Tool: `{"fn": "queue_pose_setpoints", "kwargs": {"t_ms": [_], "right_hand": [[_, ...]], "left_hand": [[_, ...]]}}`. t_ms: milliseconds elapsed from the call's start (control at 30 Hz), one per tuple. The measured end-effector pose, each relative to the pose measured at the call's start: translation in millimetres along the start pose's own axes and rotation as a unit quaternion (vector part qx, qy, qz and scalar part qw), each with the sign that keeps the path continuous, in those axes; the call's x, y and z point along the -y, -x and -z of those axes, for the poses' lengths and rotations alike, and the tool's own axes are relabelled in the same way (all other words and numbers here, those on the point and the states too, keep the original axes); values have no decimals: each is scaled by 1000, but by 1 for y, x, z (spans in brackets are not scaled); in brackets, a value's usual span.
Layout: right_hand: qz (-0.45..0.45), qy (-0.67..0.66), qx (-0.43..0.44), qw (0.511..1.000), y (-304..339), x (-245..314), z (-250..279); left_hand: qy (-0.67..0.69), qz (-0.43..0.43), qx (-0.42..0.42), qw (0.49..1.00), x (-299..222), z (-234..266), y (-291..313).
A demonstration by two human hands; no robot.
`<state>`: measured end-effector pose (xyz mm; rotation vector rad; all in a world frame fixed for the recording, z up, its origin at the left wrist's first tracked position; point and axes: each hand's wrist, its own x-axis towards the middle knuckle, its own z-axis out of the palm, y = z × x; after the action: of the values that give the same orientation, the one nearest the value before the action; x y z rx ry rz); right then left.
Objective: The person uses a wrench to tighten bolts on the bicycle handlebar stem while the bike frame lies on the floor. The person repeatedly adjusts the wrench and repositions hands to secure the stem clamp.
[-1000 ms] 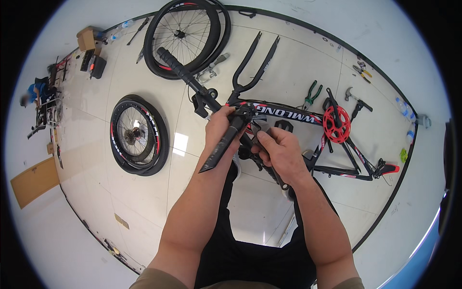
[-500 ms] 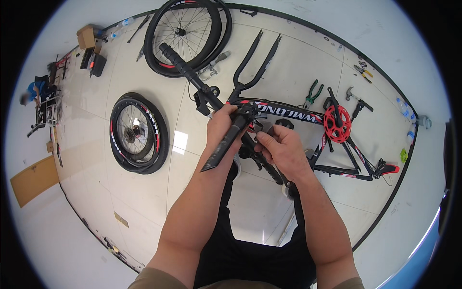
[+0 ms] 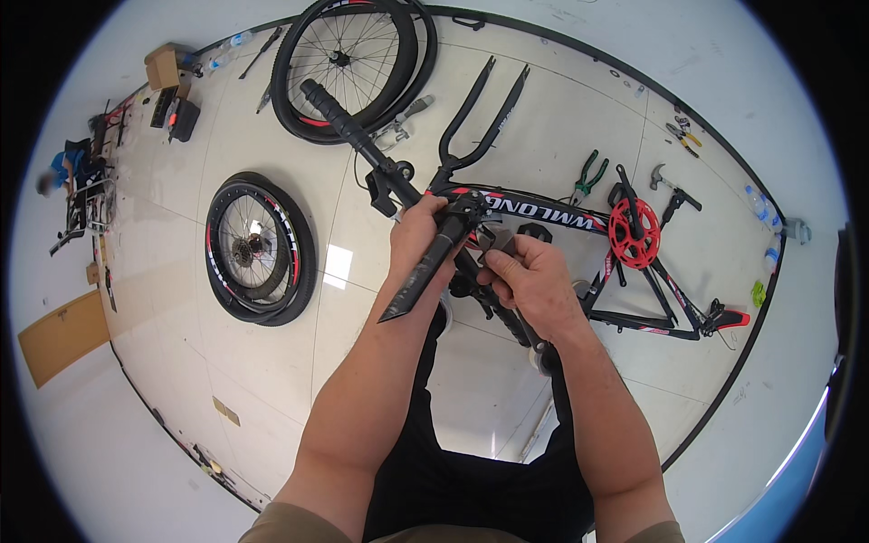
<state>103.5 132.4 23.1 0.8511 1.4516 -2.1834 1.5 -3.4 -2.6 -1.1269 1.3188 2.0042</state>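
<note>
A black bicycle handlebar [image 3: 353, 136] runs from the upper left toward my knees, with a black stem tube [image 3: 421, 276] with a slanted end sticking out from its middle. My left hand [image 3: 415, 231] is closed around the bar beside the stem; part of its fingers is hidden behind the tube. My right hand [image 3: 534, 276] pinches a small grey metal tool [image 3: 493, 240] against the stem's clamp; its exact kind cannot be made out. Beyond lies a black and red bicycle frame [image 3: 543, 210] with its fork [image 3: 493, 136] pointing away.
Two wheels with tyres, one at the top [image 3: 339, 59] and one at the left [image 3: 244, 256], lie on the tiled floor. Green-handled pliers [image 3: 590, 176], a hammer [image 3: 670, 185] and yellow-handled pliers [image 3: 686, 138] lie beyond the frame. Another person [image 3: 68, 172] is at far left.
The grey tool in my right hand has turned slightly at the clamp. My left hand and the handlebar have hardly moved.
</note>
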Motion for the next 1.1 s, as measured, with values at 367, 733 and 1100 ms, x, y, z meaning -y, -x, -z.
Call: {"fn": "queue_pose_setpoints", "kwargs": {"t_ms": [367,733,1100], "right_hand": [[0,-30,41,999,-1,0,4],[-29,-41,57,997,-1,2,7],[-26,-46,40,998,-3,-4,7]], "left_hand": [[-4,4,-17,1000,-3,-4,5],[12,5,-10,1000,-2,-3,2],[17,5,-3,1000,-2,-1,1]]}}
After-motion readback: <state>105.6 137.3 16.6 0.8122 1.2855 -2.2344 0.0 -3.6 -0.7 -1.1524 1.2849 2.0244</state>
